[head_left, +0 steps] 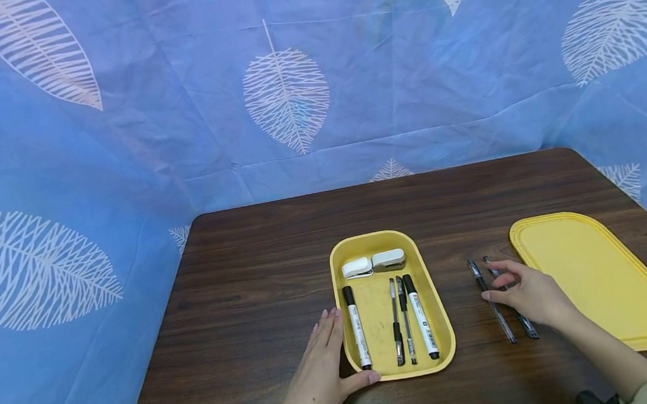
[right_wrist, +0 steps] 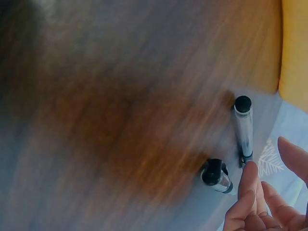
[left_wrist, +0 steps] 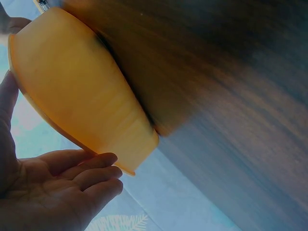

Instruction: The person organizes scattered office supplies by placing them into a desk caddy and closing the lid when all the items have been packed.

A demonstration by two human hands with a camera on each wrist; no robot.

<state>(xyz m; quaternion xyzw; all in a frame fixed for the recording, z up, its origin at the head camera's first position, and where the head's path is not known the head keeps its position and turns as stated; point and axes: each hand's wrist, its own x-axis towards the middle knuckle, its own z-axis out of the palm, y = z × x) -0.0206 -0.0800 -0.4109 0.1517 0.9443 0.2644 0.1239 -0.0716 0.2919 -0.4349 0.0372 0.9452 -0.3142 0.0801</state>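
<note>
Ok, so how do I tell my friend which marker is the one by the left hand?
Start at the dark brown table and find the yellow tray that the left hand touches. Inside, on its left side, lies a white marker with a black cap. It lies by itself, while the other marker sits beside two thin pens.

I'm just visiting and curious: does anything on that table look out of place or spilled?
Nothing looks spilled or damaged. Only mildly odd: two loose pens lie on the table, between the yellow tray and the flat yellow panel, though similar pens sit inside the tray.
</note>
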